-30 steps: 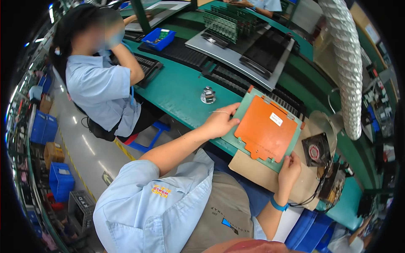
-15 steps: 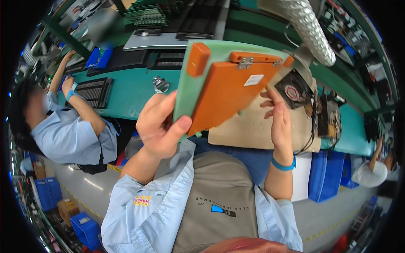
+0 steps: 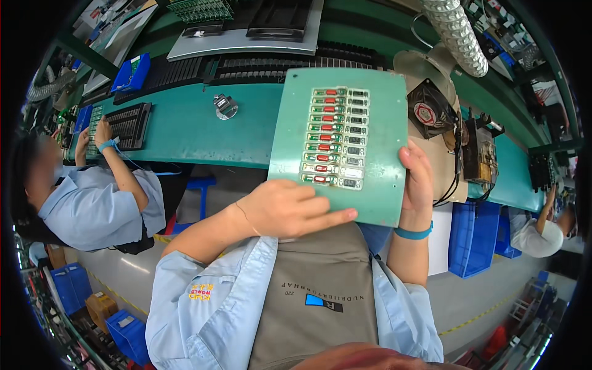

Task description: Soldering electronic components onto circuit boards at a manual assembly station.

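Observation:
A flat green fixture plate [image 3: 290, 135] is tilted up before me, its face toward me. Set in its recesses is a column of several small circuit boards [image 3: 325, 128] carrying red parts, paired with a column of dark display-like pieces [image 3: 356, 131]. My right hand [image 3: 418, 176] grips the plate's right edge, thumb on the front and the other fingers hidden behind. Across the lower left front lies my left hand [image 3: 287, 208], index finger stretched along the lower part, the others loosely bent; its thumb is hidden.
A black fan [image 3: 430, 110] and a metal unit with cables [image 3: 480, 151] stand at the right. On the green bench [image 3: 197, 139] sits a small metal counter-like device [image 3: 225, 106]. A silver duct [image 3: 456, 37] hangs above. At left a co-worker [image 3: 92, 191] handles boards by a black tray [image 3: 131, 126].
The plate has turned over from its orange hinged back to its green board-filled face. My left hand let go of its left edge and moved across the lower front; my right hand took the right edge.

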`<act>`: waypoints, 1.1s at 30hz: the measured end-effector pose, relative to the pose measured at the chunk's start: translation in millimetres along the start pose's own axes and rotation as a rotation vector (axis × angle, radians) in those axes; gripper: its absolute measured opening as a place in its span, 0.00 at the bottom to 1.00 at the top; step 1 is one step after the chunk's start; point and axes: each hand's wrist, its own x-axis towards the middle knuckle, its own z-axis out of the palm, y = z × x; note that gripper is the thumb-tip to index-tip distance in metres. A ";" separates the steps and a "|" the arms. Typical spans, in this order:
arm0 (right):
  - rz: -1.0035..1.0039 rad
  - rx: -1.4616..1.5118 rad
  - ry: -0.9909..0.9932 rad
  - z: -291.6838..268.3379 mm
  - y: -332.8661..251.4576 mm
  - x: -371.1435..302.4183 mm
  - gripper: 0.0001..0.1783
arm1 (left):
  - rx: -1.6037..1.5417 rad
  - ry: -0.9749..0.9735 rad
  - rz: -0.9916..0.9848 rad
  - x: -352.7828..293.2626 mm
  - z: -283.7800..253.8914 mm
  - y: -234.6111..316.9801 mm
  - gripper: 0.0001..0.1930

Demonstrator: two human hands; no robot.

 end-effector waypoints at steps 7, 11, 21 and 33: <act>-0.021 0.109 0.172 -31.4 20.5 20.8 0.25 | -0.332 0.006 -0.757 -53.0 27.9 -40.2 0.20; 0.008 0.154 0.238 -43.6 25.1 31.2 0.23 | -0.878 0.104 -1.186 -58.5 44.0 -54.0 0.20; 0.168 -0.187 0.327 -45.9 21.3 40.0 0.22 | -1.140 0.228 -1.239 -40.4 80.5 -65.7 0.21; 0.062 -0.984 0.418 -31.9 10.9 57.1 0.19 | -0.891 0.034 -1.219 -23.7 64.8 -77.0 0.20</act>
